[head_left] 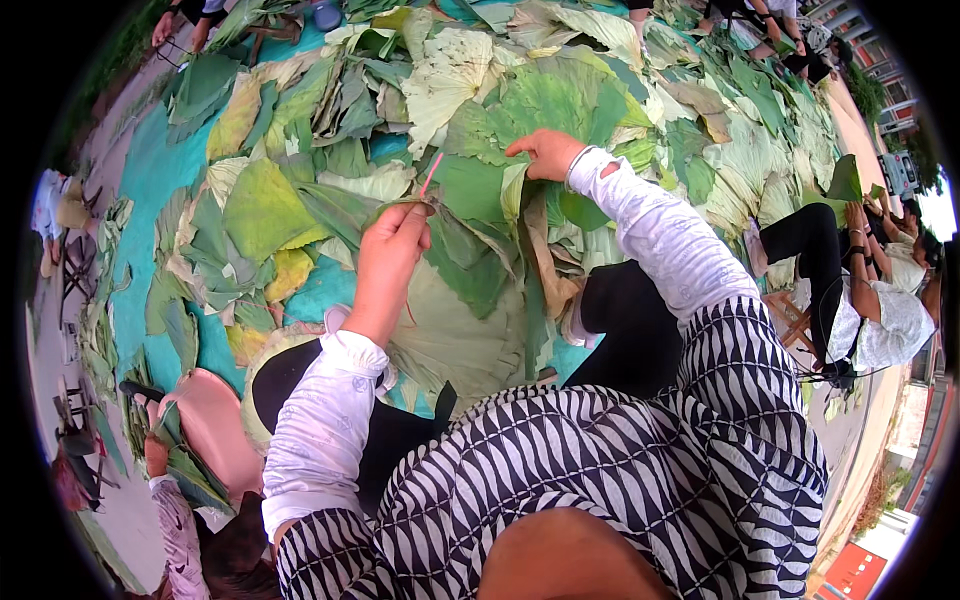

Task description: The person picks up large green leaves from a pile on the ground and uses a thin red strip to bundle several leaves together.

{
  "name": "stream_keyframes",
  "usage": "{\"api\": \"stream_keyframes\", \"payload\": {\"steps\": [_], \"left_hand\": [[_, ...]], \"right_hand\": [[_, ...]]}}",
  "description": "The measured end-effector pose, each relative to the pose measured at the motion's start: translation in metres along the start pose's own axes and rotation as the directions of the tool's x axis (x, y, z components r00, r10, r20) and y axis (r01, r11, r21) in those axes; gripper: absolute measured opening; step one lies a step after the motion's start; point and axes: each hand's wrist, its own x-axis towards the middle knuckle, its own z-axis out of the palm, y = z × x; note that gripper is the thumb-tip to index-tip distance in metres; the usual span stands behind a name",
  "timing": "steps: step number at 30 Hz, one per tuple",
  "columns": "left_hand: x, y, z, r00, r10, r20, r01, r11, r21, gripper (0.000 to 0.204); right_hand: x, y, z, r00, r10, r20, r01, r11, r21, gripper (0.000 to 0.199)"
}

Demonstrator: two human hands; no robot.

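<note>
Left hand [393, 258], just left of the centre of the frame: closed to a pinch, thumb against fingers, with hold of a thin pink strip [431, 175] and, as far as can be judged, the edge of a folded green leaf [472, 250]. Right hand [553, 158], above and to the right of it: partly open, index finger stretched toward the left of the frame, remaining fingers curled under; whether it grips a leaf edge beneath cannot be told. The governing relation, in this inspector's judgement, is strip to right hand. The strip's long axis rises from the left fingertips and leans slightly right; its free end stands near the right index finger, to the left of it and not touching. The left hand is the nearer, being in contact. The folded leaf drops from the left fingertips toward the lower right, its body between the hands. Edges: a broad green leaf [555, 95] spreads directly above the right hand, and the person's black-trousered knees bound the area below. Room appears free over the low-lying leaves between the two hands. Turquoise sheeting [205, 350] shows at left. A co-worker [880, 310] sits at far right, well apart.
</note>
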Motion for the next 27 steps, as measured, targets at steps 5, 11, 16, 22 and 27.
{"api": "stream_keyframes", "payload": {"steps": [5,11,16,22,27], "left_hand": [[0.006,-0.001,-0.003,1.0,0.02,-0.002,-0.02,1.0,0.0,0.018],[0.009,-0.004,0.005,1.0,-0.004,0.028,0.004,1.0,0.003,0.017],[0.012,-0.002,0.005,1.0,0.005,0.028,-0.007,0.998,0.055,0.017],[0.007,-0.01,-0.019,0.995,0.034,-0.092,-0.031,0.999,0.035,0.017],[0.017,-0.011,-0.007,0.978,0.193,-0.084,-0.184,0.977,0.105,0.02]], "right_hand": [[-0.029,-0.025,-0.013,0.918,0.173,-0.356,-0.151,0.984,0.089,0.036],[-0.016,0.005,0.017,0.88,0.372,-0.296,-0.003,0.628,0.778,0.041],[-0.012,-0.029,0.036,0.906,0.259,-0.336,0.091,0.654,0.751,0.04],[-0.012,-0.095,0.035,0.93,0.012,-0.368,0.307,0.525,0.794,0.028],[-0.032,-0.086,0.028,0.99,-0.029,-0.138,0.14,0.301,0.943,0.032]]}}
